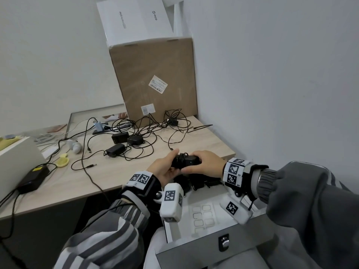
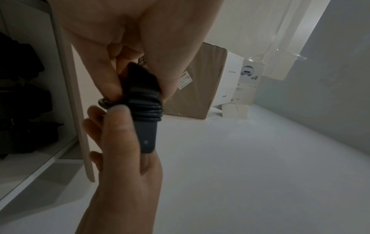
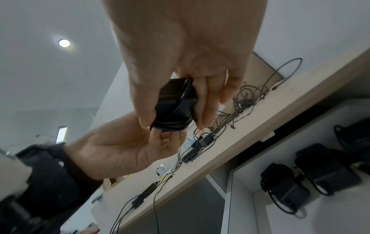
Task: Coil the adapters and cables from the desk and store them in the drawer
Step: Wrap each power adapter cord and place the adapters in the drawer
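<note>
Drawer [image 1: 213, 243] sits pulled out right below your wrists, grey front with a lock nearest you, white floor inside with a faint grid of rounded rectangles. At its back, under the desk edge, several black adapters with cables already wrapped [image 3: 328, 170] lie side by side; exact count can't be told from here. Above the drawer, both your hands hold one black adapter [image 1: 186, 161] with its cable wound in tight turns round the middle. Your left hand [image 1: 165, 167] grips the left end, thumb on top, fingers curled beneath. Your right hand [image 1: 206, 162] clamps the right end, thumb on one face and fingers on the opposite one, closed round the brick. The adapter is off the desk [image 1: 126, 171], hanging just past its front edge. Further out on the desk: loose black cables [image 1: 151, 129] tangled around three more black adapters [image 1: 124, 141], uncoiled. To the left, a larger black power brick [image 1: 34, 177] near the edge, a yellow round item [image 1: 62, 161], a white rounded object [image 1: 74, 146]. At the back against the wall, a closed brown cardboard box [image 1: 155, 78] with shipping labels, and a white box [image 1: 134, 18] resting on top of it.
</note>
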{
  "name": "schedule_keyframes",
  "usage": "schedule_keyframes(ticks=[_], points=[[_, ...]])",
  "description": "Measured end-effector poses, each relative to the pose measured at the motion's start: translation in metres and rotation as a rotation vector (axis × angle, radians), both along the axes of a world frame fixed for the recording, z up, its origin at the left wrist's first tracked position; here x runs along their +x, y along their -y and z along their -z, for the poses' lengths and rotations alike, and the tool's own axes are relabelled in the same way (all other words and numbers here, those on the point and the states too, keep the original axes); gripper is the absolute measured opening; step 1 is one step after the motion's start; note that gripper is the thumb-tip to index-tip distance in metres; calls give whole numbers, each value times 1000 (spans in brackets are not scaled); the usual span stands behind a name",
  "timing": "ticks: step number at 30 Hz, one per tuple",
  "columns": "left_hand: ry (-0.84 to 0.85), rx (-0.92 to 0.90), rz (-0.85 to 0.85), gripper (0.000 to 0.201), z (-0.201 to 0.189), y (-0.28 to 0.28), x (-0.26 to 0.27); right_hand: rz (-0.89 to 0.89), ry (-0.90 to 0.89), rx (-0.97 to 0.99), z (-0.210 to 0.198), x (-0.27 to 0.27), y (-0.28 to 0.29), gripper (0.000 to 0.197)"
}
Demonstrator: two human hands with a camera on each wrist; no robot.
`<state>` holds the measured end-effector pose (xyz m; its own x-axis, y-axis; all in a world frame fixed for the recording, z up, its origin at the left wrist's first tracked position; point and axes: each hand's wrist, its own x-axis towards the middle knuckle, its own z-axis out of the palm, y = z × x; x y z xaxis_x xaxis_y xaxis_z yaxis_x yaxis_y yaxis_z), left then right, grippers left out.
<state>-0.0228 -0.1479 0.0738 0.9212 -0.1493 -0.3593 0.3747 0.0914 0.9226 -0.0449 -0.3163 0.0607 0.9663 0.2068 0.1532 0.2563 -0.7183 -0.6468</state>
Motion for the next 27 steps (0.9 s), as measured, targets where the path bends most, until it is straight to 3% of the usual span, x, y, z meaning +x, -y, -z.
schedule_keyframes(ticks=[3, 6, 10, 13, 18, 24, 27], points=[[37, -41, 39, 46, 6, 2, 0, 40, -106, 268, 11, 6, 4, 41], [24, -58, 80, 44, 14, 3, 1, 95, -330, 624, 18, 6, 3, 40], [-16, -132, 182, 30, 32, 7, 1, 115, -491, 788, 28, 12, -4, 42], [-14, -211, 167, 19, 47, 9, 6, 134, -559, 872, 38, 18, -6, 46], [51, -323, 83, 21, 76, 17, 20, 63, -736, 878, 59, 32, -2, 67], [59, -297, -70, 32, 100, 16, 34, -91, -869, 711, 69, 56, 1, 79], [82, -217, -90, 29, 101, 12, 37, -169, -916, 640, 74, 64, 13, 86]])
